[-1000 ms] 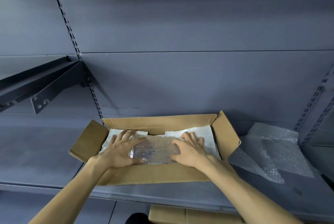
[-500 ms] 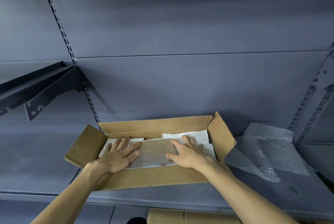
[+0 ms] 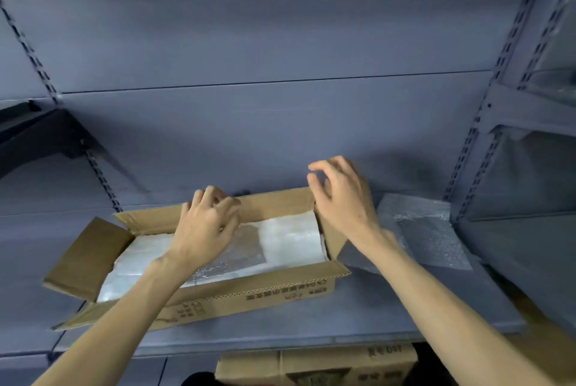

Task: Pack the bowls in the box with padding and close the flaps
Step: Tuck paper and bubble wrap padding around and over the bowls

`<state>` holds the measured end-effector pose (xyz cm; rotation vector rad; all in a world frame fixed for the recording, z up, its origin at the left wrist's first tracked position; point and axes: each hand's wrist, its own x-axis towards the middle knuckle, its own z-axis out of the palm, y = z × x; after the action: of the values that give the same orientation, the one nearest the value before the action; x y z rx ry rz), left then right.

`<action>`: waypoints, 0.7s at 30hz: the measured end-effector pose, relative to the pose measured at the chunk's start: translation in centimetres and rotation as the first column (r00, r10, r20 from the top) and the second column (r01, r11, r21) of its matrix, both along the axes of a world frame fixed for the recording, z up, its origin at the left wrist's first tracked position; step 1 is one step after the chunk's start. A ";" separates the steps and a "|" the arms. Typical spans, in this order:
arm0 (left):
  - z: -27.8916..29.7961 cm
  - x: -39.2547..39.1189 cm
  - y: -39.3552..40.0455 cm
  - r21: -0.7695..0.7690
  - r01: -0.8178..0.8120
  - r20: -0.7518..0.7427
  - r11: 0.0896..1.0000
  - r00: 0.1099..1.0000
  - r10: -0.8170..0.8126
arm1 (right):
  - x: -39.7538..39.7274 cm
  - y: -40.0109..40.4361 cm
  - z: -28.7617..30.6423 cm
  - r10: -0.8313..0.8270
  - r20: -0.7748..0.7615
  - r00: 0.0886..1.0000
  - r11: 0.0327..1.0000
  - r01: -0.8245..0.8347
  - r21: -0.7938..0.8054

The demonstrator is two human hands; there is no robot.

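An open cardboard box (image 3: 249,295) lies on a grey shelf, its flaps spread outward. White foam padding (image 3: 290,236) and a sheet of bubble wrap (image 3: 243,248) cover the inside; no bowl shows. My left hand (image 3: 205,223) reaches across the box, its fingers curled over the top edge of the far flap (image 3: 274,204). My right hand (image 3: 339,198) hovers with fingers apart and empty, above the far right corner, over the right side flap (image 3: 330,239). The left side flap (image 3: 87,254) hangs outward.
More bubble wrap (image 3: 420,229) lies on the shelf (image 3: 405,307) right of the box. A second cardboard box (image 3: 314,367) sits on the level below. A dark shelf bracket (image 3: 46,136) juts out at the left, and slotted uprights (image 3: 473,142) stand at the right.
Both hands have lifted off the bubble wrap inside the box and moved to its far side, the left onto the far flap, the right up over the right corner.
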<state>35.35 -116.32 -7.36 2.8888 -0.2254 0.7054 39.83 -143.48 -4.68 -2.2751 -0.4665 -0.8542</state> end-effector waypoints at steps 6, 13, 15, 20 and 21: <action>2.3 1.9 -12.6 -0.218 0.318 0.043 0.923 0.948 -0.316 | 0.2 -11.1 -4.8 -0.215 -0.392 0.895 0.958 0.270 0.091; 1.5 2.7 -18.5 -0.219 0.430 0.019 0.876 0.899 -0.437 | -2.5 -14.7 -13.5 -0.321 -0.739 0.592 0.864 -0.136 -0.484; 1.4 2.6 -18.6 -0.250 0.428 0.017 0.869 0.899 -0.438 | -2.4 -14.6 -13.3 -0.302 -0.624 0.720 0.897 -0.008 -0.443; 2.1 2.7 -17.7 -0.381 0.400 -0.002 0.833 0.901 -0.434 | -1.6 -13.3 -7.9 -0.168 -0.372 0.913 0.979 0.198 0.042; 2.4 2.7 -17.5 -0.394 0.391 -0.019 0.832 0.901 -0.433 | -1.5 -12.7 -6.4 -0.156 -0.303 0.940 0.971 0.202 0.126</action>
<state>38.05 -133.82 -5.00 2.3769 -0.6048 0.4493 38.35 -156.15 -11.13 -2.2707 -0.0557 -0.6014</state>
